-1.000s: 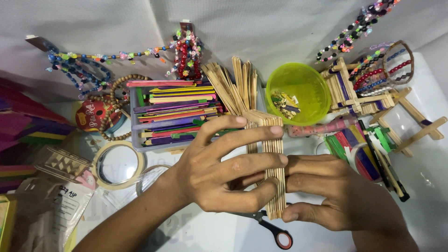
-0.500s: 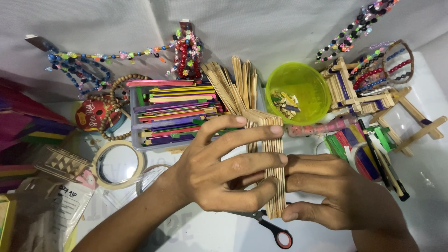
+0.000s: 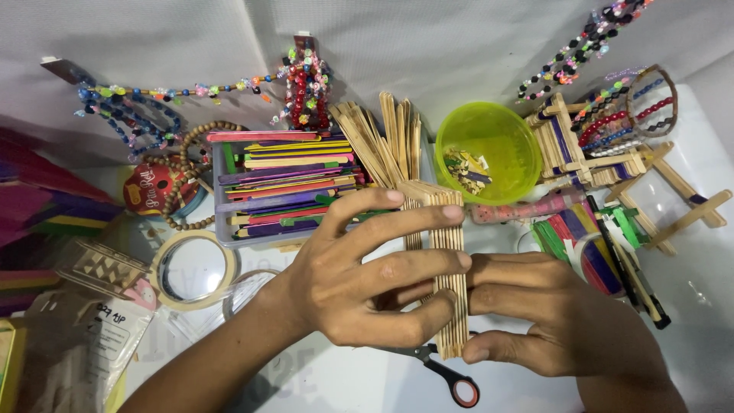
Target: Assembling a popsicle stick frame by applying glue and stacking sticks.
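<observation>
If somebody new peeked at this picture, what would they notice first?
Right in the middle, the left hand and the right hand together grip a flat panel of plain wooden sticks. Just behind it sits a tray of coloured craft sticks, and to the right of that a bright green bowl. Strings of colourful beads hang along the white backdrop at the top.

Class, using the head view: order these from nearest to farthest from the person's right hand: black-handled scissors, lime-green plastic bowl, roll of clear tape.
1. Black-handled scissors, just below-left of the right hand.
2. Lime-green plastic bowl, above.
3. Roll of clear tape, far left.
</observation>
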